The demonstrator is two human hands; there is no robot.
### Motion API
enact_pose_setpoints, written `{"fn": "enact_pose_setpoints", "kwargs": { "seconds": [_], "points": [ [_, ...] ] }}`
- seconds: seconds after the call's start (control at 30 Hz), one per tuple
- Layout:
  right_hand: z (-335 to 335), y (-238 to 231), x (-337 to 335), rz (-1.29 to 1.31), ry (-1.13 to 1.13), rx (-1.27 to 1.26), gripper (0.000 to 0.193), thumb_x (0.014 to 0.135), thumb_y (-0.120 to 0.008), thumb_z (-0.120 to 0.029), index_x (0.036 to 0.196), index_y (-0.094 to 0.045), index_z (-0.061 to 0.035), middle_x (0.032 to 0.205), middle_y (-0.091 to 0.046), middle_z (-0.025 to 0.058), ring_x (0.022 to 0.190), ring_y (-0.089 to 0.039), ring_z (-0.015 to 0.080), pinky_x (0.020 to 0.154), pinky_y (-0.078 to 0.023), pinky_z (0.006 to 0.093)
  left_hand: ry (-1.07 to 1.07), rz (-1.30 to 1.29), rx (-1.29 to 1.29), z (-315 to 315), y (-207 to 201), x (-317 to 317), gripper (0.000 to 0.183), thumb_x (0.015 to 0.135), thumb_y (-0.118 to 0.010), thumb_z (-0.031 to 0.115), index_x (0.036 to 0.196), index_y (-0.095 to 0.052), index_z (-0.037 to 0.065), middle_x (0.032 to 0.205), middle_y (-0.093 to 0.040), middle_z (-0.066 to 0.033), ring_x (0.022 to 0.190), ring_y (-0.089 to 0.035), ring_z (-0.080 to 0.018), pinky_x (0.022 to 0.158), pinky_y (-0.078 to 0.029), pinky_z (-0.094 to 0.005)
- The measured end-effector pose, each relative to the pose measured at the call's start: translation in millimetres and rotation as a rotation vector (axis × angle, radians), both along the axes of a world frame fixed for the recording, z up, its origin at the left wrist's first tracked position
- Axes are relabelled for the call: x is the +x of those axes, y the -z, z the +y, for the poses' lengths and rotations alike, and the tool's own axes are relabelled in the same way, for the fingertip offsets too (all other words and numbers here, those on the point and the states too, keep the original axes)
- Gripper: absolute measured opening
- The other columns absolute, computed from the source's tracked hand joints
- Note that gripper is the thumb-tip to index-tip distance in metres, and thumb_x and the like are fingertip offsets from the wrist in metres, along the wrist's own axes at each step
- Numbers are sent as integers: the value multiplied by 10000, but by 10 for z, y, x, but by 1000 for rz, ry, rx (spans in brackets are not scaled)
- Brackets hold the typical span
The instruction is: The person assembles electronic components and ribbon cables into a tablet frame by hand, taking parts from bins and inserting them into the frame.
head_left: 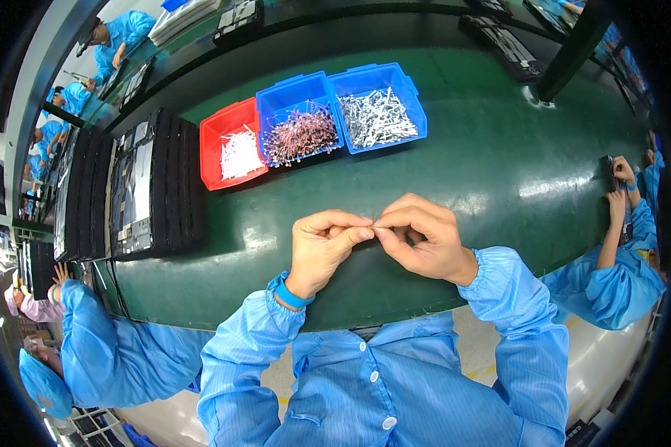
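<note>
"How are the arms set?"
"Both blue sleeves (246, 343) reach forward and angle inward, bringing the left hand (322, 242) and right hand (429, 237) together over the desk (492, 179)."
"And the fingers?"
"Each hand pinches thumb to forefinger on 1 thin sliver (375, 227) between them; fingertips hide most of it, so I can't tell its kind."
"Beyond?"
"Black panels (136, 195) packed close at left, then 3 bins: 1 red bin (209, 149) of white bits, 2 blue, holding reddish-brown pieces (302, 135) and silvery ones (378, 119)."
</note>
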State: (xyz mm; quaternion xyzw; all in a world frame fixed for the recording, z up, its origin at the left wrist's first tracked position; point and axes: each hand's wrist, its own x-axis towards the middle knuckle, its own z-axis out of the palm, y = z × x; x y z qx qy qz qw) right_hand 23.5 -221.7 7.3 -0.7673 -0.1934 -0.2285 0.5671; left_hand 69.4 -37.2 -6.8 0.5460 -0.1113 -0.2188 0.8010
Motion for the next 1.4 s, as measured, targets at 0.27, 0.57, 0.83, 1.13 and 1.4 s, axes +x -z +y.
{"fn": "enact_pose_setpoints", "kwargs": {
  "seconds": [0.27, 0.57, 0.83, 1.13, 1.4],
  "points": [
    [17, 37, 12, -55, 29, 28, 133, 795, -717, 50, 908, -684, -12, 842, -661, 65, 533, -546, 55, 445, -416, 210, 57, 19, 13, 4, 31, -18, 225, 859, -726, 14, 1082, -697, 3, 569, -426, 102, 486, -343, 13, 431, -240, -192],
    [31, 30, -7, -20, 45, 31, 112, 786, -712, 57, 874, -674, -2, 825, -655, 63, 524, -532, 47, 431, -398, 209, 14, 19, -8, 0, 24, -29, 139, 870, -722, 29, 1007, -717, 8, 578, -494, 83, 490, -355, 12, 430, -235, -190],
    [-29, 34, 26, -68, 143, 1, 135, 769, -726, 44, 882, -683, -15, 799, -648, 56, 469, -497, 52, 403, -370, 216, -144, -495, 401, 11, -154, 6, 135, 861, -728, 17, 993, -713, -3, 560, -356, 104, 513, -273, 13, 461, -204, -188],
    [-345, -60, 194, -119, 257, -129, 159, 757, -768, -27, 894, -688, -27, 814, -657, 55, 465, -494, 52, 407, -370, 211, -262, -657, 581, 141, -209, 181, 130, 835, -735, 4, 962, -726, 29, 548, -327, 75, 501, -272, -10, 448, -203, -222],
    [-2222, 330, 1104, 278, 674, 563, 637, 921, -603, -102, 1405, -263, 133, 1172, -549, 187, 923, -691, 283, 484, -518, 299, -205, -432, 509, 198, 159, 320, 110, 838, -747, 58, 942, -742, 23, 550, -316, 65, 524, -288, -23, 467, -251, -236]
  ]
}}
